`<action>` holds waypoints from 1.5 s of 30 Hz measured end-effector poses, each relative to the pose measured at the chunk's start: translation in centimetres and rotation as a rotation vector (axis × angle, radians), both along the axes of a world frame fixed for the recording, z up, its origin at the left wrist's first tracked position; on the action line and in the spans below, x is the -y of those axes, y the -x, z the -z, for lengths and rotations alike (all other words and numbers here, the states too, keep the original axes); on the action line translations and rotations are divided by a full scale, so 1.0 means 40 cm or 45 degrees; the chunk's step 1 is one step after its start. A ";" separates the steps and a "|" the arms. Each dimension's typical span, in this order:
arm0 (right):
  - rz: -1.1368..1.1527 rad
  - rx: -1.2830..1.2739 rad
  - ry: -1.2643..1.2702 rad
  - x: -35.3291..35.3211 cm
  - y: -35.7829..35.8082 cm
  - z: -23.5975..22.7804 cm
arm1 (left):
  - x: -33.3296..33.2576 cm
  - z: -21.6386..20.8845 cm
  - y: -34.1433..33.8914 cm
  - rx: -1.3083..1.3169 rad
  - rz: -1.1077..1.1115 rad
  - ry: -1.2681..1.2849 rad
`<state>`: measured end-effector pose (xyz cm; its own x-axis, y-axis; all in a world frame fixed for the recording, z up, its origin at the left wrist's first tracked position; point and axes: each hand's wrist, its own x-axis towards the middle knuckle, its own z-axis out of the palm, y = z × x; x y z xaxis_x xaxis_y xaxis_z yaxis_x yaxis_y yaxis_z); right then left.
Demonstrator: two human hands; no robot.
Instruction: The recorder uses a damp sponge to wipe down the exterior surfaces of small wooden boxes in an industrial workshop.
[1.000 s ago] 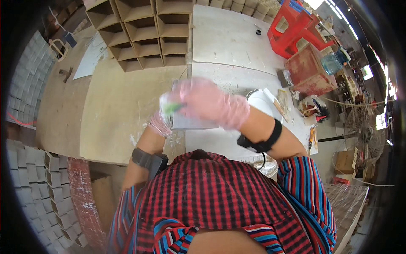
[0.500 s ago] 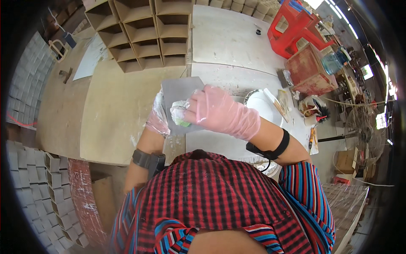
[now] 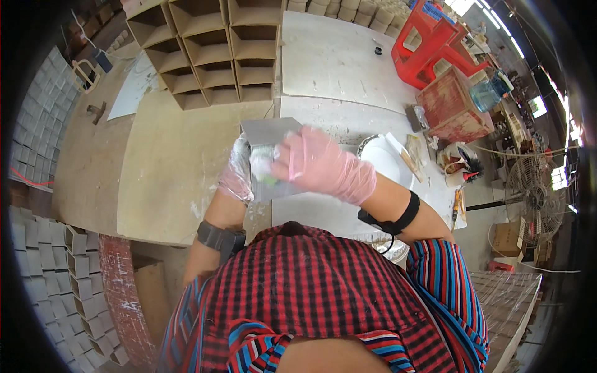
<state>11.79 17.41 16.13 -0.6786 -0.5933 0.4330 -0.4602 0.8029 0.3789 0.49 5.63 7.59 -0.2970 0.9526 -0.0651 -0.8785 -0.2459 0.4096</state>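
Over the front of the table, my left hand (image 3: 237,173) in a pink, white-smeared glove grips the left side of a grey box (image 3: 270,129). Part of that hand is behind the box. In my right hand (image 3: 324,165), also in a pink glove, is a sponge (image 3: 264,160), whitish with some green at its lower edge. It lies against the box's face and is blurred by motion. Right of my right hand stands a round tub (image 3: 385,160) of white paste, with a flat wooden-handled tool (image 3: 405,155) across its rim.
Open brown cardboard boxes (image 3: 208,59) are stacked at the back left. A red plastic stool (image 3: 429,46) and a paint-stained red box (image 3: 453,102) stand at the back right. An orange-handled tool (image 3: 458,202) lies near the right edge; a fan (image 3: 535,186) stands beyond.
The grey box has tilted, so a top face and a front face now show. My right hand has shifted slightly with the sponge over it.
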 end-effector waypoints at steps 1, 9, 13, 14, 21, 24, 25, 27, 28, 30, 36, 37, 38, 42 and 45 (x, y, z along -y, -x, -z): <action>-0.012 0.003 0.004 -0.004 0.013 -0.012 | 0.005 0.010 -0.007 -0.103 -0.111 0.090; 0.065 0.114 -0.031 0.039 -0.010 0.023 | -0.005 0.042 0.016 -0.231 -0.237 0.113; -0.147 0.097 0.000 0.058 -0.012 0.033 | 0.000 0.152 0.072 0.375 0.116 -0.058; -0.064 -0.017 -0.001 0.040 0.015 0.019 | -0.002 0.209 0.088 0.688 0.371 -0.423; 0.239 -0.257 0.102 -0.038 0.035 -0.063 | 0.004 -0.022 -0.039 0.198 -0.210 0.206; 0.128 -0.105 -0.035 0.002 -0.054 0.019 | 0.014 -0.054 -0.035 0.152 -0.177 0.138; -0.018 0.017 -0.047 0.009 -0.067 0.055 | 0.020 -0.058 -0.032 0.080 -0.147 0.174; -0.168 0.136 -0.055 0.008 -0.062 0.073 | 0.022 -0.026 -0.034 0.050 -0.172 0.059; -0.070 0.080 -0.063 0.003 -0.052 0.052 | 0.014 -0.003 -0.036 0.029 -0.184 -0.059; 0.046 0.027 -0.068 -0.009 -0.030 -0.006 | -0.011 0.037 -0.008 -0.034 -0.164 -0.072; 0.375 -0.337 0.388 -0.086 0.022 -0.099 | -0.004 0.000 -0.015 -0.046 -0.223 0.082; 0.222 -0.089 0.544 -0.084 0.003 -0.091 | -0.001 0.003 -0.017 -0.164 -0.192 -0.017; 0.066 0.162 0.695 -0.074 -0.011 -0.080 | 0.003 0.007 -0.017 -0.281 -0.165 -0.115; 0.042 0.351 0.420 -0.010 -0.037 -0.034 | 0.009 0.049 -0.003 -0.910 -0.204 0.002; 0.173 0.326 0.405 -0.049 0.035 -0.009 | 0.020 0.051 -0.019 -0.519 -0.109 0.052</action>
<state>10.38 19.38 16.48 -0.8507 -0.3555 0.3872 -0.3896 0.9209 -0.0103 1.26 4.82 5.55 -0.3841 0.9226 0.0366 -0.6196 -0.2870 0.7306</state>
